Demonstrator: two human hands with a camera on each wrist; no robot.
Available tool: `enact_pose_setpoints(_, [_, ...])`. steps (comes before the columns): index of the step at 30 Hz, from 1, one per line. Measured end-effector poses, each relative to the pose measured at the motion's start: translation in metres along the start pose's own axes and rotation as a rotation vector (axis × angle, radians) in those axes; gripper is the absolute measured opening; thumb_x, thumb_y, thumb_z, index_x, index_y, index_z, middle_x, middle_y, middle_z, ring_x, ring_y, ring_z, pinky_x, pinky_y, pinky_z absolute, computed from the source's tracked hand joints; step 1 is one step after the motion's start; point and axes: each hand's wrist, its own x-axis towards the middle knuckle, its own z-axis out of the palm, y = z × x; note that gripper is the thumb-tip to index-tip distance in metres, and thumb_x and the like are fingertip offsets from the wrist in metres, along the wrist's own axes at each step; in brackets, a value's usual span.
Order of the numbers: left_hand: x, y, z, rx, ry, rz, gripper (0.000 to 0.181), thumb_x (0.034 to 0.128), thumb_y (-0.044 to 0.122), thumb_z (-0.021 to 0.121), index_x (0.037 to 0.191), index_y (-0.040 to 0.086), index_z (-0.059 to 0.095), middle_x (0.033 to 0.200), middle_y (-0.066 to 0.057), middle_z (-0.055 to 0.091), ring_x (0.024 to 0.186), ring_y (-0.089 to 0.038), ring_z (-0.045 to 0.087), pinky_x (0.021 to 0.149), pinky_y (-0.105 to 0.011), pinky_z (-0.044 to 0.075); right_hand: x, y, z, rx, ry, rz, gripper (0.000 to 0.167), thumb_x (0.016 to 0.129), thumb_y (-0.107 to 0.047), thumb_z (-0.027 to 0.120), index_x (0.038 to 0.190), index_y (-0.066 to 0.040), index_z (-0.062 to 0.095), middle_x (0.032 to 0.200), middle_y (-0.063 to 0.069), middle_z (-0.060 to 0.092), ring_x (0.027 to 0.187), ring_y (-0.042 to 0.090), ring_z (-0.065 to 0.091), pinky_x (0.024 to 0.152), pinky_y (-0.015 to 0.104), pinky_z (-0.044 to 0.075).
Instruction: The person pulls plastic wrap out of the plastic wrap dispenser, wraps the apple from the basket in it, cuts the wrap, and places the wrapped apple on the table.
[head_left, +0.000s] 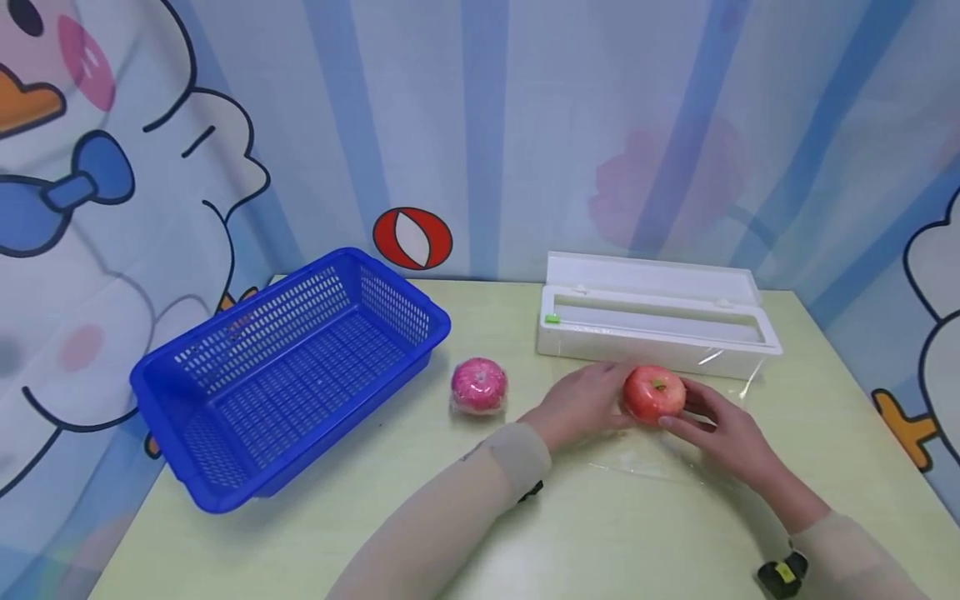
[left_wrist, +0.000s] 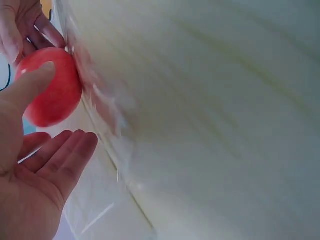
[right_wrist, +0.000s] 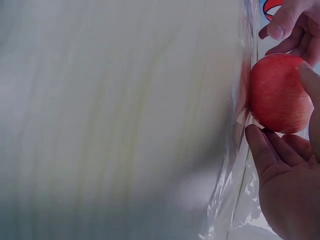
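A red apple with a green stem sits on a sheet of clear plastic wrap on the table. At its left side is my left hand, thumb toward the near side. In the left wrist view the left thumb overlaps the apple, while the extended fingers stand a little apart from it. My right hand is at the apple's right side. Its thumb overlaps the apple in the right wrist view, and its fairly straight fingers lie close to the fruit.
Behind the hands stands a white wrap dispenser box with its lid raised. A pink wrapped round item lies left of the left hand. Farther left is a blue plastic basket. A printed curtain hangs behind the table.
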Motion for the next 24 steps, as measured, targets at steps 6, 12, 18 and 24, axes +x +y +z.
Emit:
enact_pose_setpoints(6, [-0.023, -0.014, -0.011, 0.059, -0.113, -0.052, 0.076, 0.0952, 0.045, 0.081, 0.16, 0.019, 0.05, 0.156, 0.001, 0.056, 0.145, -0.014, 0.052, 0.119, -0.03, 0.042, -0.012, 0.0, -0.004, -0.023, 0.007, -0.009, 0.075, 0.097, -0.022, 0.082, 0.157, 0.005, 0.044, 0.144, 0.03, 0.062, 0.126, 0.045, 0.066, 0.089, 0.011, 0.054])
enact_pose_setpoints(12, [-0.04, -0.02, -0.023, 0.114, -0.159, 0.016, 0.075, 0.0965, 0.045, 0.08, 0.16, 0.019, 0.05, 0.156, -0.003, 0.056, 0.145, -0.017, 0.052, 0.118, -0.031, 0.045, -0.027, 0.002, -0.012, -0.065, 0.046, -0.091, 0.069, 0.093, -0.015, 0.086, 0.149, 0.007, 0.053, 0.137, 0.03, 0.066, 0.117, 0.001, 0.067, 0.088, 0.008, 0.052])
enact_pose_setpoints(18, [-0.053, -0.021, -0.029, 0.134, -0.212, 0.073, 0.07, 0.097, 0.044, 0.079, 0.158, 0.02, 0.053, 0.158, -0.001, 0.055, 0.147, -0.017, 0.05, 0.118, -0.032, 0.045, -0.044, -0.001, -0.015, -0.162, 0.004, -0.089, 0.069, 0.092, -0.025, 0.087, 0.148, 0.003, 0.057, 0.138, 0.026, 0.067, 0.118, 0.035, 0.073, 0.089, 0.01, 0.052])
enact_pose_setpoints(24, [-0.066, -0.024, -0.029, 0.147, -0.236, 0.112, 0.062, 0.0976, 0.041, 0.079, 0.153, 0.021, 0.059, 0.155, 0.0, 0.058, 0.146, -0.017, 0.051, 0.118, -0.032, 0.045, -0.058, 0.0, -0.013, -0.288, 0.022, -0.137, 0.064, 0.085, -0.026, 0.092, 0.139, -0.002, 0.067, 0.133, 0.02, 0.071, 0.109, 0.041, 0.074, 0.087, 0.023, 0.06])
